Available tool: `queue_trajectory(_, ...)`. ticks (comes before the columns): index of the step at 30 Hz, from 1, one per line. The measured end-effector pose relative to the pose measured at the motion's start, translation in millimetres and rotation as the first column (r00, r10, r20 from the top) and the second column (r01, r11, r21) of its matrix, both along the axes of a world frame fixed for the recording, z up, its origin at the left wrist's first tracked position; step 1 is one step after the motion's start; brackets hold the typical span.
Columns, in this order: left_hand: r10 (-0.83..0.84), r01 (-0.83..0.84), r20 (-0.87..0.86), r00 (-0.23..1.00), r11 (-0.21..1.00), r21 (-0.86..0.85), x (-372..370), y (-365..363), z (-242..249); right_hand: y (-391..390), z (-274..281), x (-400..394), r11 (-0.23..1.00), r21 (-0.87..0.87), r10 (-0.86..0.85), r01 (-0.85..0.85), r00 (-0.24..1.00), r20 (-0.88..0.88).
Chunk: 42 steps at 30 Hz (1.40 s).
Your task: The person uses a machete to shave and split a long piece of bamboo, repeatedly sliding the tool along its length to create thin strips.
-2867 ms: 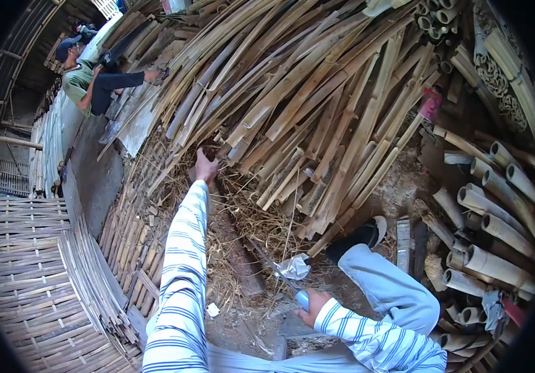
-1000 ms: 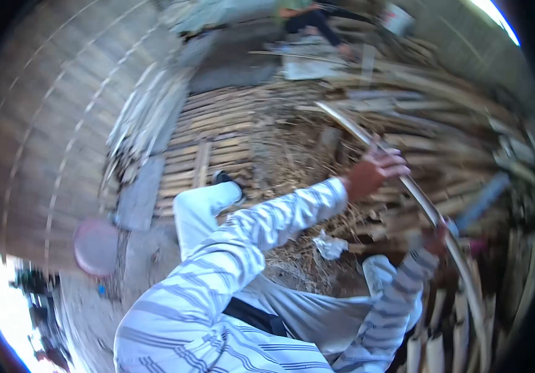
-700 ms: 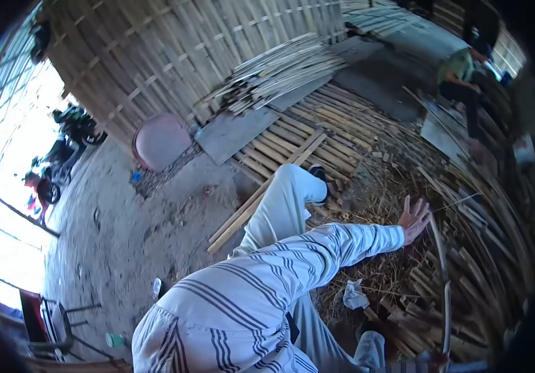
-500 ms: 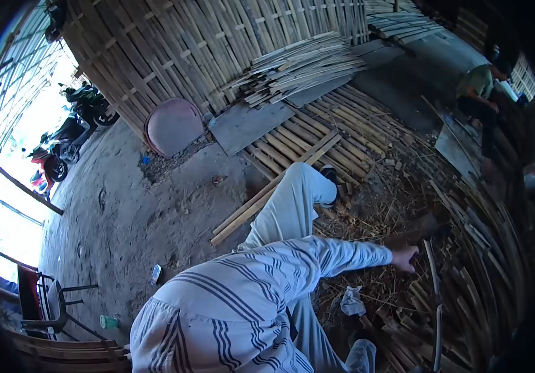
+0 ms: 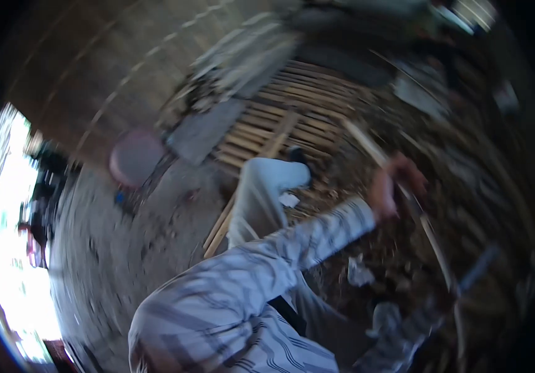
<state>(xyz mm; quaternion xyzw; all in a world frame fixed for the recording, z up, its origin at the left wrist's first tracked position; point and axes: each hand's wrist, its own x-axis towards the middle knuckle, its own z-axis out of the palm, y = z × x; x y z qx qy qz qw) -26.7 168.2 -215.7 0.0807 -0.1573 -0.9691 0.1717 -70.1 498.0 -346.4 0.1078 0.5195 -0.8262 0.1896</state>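
Observation:
My left hand (image 5: 395, 183), smeared by motion, is closed around a long pale bamboo strip (image 5: 432, 239) over the debris at right. The strip runs from the upper middle down toward the lower right edge. My right sleeve (image 5: 413, 332) reaches in from the bottom, but the fingers at its end are lost in blur and shadow. A blurred bluish, blade-like shape (image 5: 480, 266) extends up and right from near that sleeve's end, crossing close to the strip. A crumpled white scrap (image 5: 359, 271) lies on the ground between my arms.
A row of bamboo poles (image 5: 286, 118) lies beyond my bent knee (image 5: 261, 177), beside a grey board (image 5: 205, 133). Stacked slats (image 5: 242, 56) lean near the woven wall. A round pinkish basin (image 5: 135, 158) stands at left. Loose bamboo pieces cover the ground at right.
My left hand has moved up and now grips the bamboo strip, which is raised and tilted. My right sleeve and the blade-like shape have come into view. The camera has turned, blurring the scene.

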Motion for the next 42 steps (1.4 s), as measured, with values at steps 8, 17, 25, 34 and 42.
queue_trajectory(8,0.039,-0.023,0.176,0.984,0.995,-0.095,12.4,-50.9,3.8,-13.5,10.7,22.3,0.918,-0.296,-0.285,0.265,0.958,-0.025)
queue_trajectory(17,-0.143,0.139,0.204,0.968,0.99,0.031,2.0,-31.3,-64.1,40.6,46.6,24.4,0.89,-0.309,-0.365,0.336,0.93,-0.042)
queue_trajectory(25,-0.014,0.012,-0.066,0.998,1.0,-0.025,-9.6,-35.9,-20.5,7.4,63.5,23.4,0.904,-0.297,-0.306,0.307,0.951,0.049)
queue_trajectory(34,0.135,-0.272,-0.28,0.95,0.796,-0.54,58.5,-126.4,197.0,-89.2,45.3,95.4,0.959,0.205,0.152,-0.197,0.964,0.218)
queue_trajectory(42,0.198,-0.318,-0.255,0.947,0.704,-0.635,60.3,-140.4,224.9,-103.2,-52.5,121.4,0.576,0.472,0.432,-0.667,0.739,0.517)
